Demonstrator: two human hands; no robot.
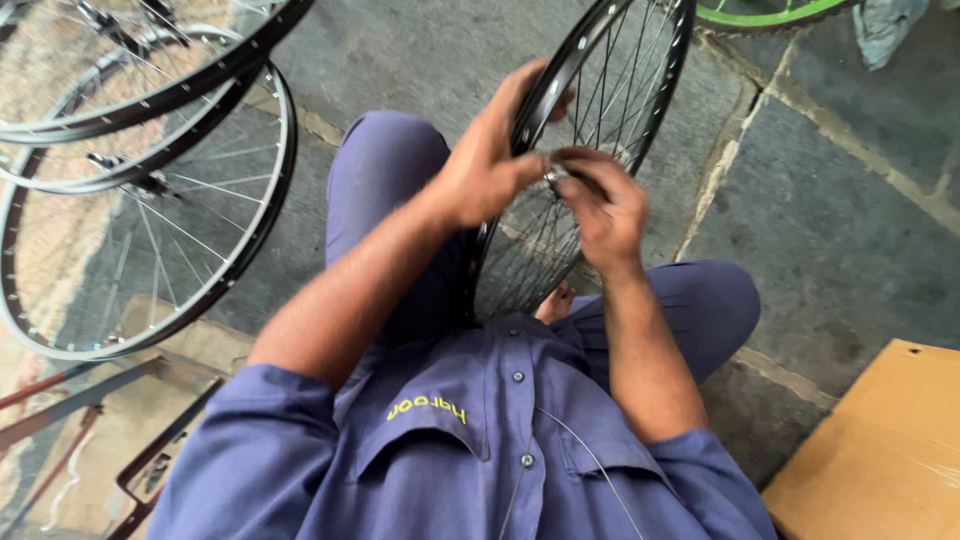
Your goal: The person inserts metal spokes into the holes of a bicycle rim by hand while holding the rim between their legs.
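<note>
Black spoked wheel (pixel 640 70) stands upright between the person's knees on the stone floor (pixel 840 230). Left hand (pixel 487 165) grips its rim, right hand (pixel 602 205) pinches the small metal hub (pixel 553 178) — more wheels (pixel 150 200) lie left.

Stacked at the left: several spoked bicycle wheels (pixel 150 200) with silver and black rims, overlapping one another. Underneath: a floor (pixel 850 200) of large grey stone slabs with pale joints. At the top edge: part of a green rim (pixel 765 17), with a grey cloth (pixel 885 28) beside it. Lower right: a brown cardboard box (pixel 885 450). Lower left: a rusty metal frame (pixel 70 415).
</note>
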